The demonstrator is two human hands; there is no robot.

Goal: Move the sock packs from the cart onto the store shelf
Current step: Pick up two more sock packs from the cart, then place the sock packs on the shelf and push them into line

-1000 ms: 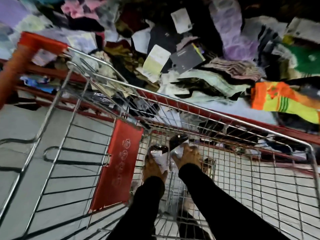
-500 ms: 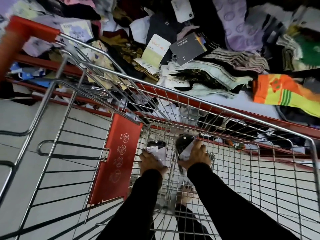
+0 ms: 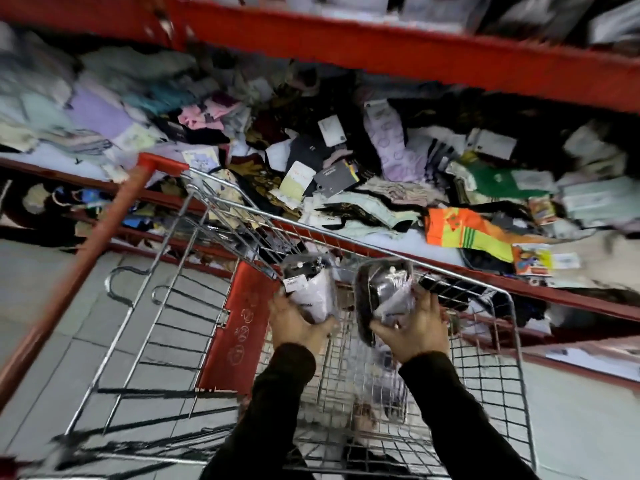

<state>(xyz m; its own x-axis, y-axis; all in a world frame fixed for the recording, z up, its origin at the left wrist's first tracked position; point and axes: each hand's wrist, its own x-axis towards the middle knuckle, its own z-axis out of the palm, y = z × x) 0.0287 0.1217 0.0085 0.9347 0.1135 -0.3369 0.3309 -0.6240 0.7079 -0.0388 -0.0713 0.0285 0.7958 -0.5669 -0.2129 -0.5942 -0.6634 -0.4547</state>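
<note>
Both hands are raised above the wire cart (image 3: 516, 341), each holding a clear-wrapped sock pack. My left hand (image 3: 298, 323) grips a white and black sock pack (image 3: 308, 289) with a price sticker. My right hand (image 3: 412, 327) grips a dark sock pack (image 3: 384, 292) in shiny plastic. The red store shelf (image 3: 398, 237) lies just beyond the cart's far rim, heaped with loose socks and packs. The cart's bottom shows more dark items, blurred.
An upper red shelf beam (image 3: 381, 50) runs overhead. The cart's red handle (image 3: 69, 271) and red child-seat flap (image 3: 239, 327) are at left. An orange and yellow sock (image 3: 464, 233) lies at the shelf's front. Grey tiled floor (image 3: 41, 292) is at left.
Both hands have lifted from deep in the cart to its rim level, each with a sock pack. The view has tilted up, showing the upper shelf beam.
</note>
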